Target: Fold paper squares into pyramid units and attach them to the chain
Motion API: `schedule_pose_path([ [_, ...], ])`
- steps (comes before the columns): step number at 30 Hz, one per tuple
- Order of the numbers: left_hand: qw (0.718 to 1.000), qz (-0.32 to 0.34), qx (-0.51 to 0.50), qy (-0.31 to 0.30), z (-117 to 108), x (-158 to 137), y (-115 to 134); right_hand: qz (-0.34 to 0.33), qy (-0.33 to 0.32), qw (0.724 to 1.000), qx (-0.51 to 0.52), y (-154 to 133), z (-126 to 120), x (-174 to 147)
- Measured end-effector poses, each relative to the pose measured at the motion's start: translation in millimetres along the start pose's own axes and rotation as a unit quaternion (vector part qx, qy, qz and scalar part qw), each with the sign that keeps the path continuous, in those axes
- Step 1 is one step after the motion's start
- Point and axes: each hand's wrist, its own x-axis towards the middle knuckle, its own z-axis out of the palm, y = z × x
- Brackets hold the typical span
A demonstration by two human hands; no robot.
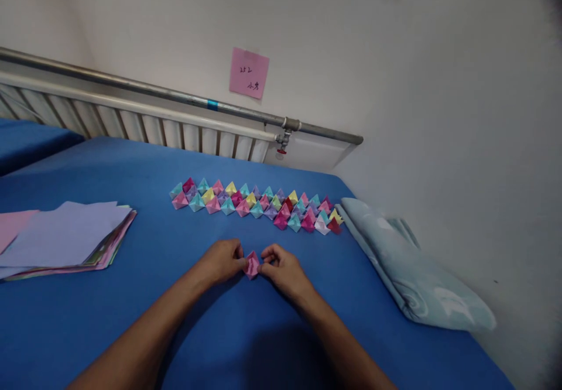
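A small pink origami paper boat (252, 266) is between my two hands, just above or on the blue sheet. My left hand (225, 260) pinches its left side, the thumb laid against the paper and the fingers curled. At the opposite side, my right hand (284, 270) has its thumb at the paper's edge, with its other fingers bent above. Beyond my hands, several folded paper boats (242, 207) in pink, teal, purple, yellow and red stand packed together in rows.
On the left lies a stack of coloured paper sheets (70, 235), lilac on top. A folded pale green blanket (408, 267) rests against the wall at right. Behind the blue bed surface (109, 325) run a radiator (153, 129) and a metal pipe (175, 95). A pink note (249, 74) hangs above.
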Motion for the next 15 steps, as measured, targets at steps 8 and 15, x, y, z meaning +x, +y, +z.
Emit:
schedule_pose_path([
  [8,0.996,-0.008,0.092,0.009,5,5,2,-0.044,0.019,0.984,-0.172,-10,3,0],
  [15,0.995,-0.006,0.103,-0.005,4,12,1,-0.077,0.004,0.972,-0.222,-16,1,5],
])
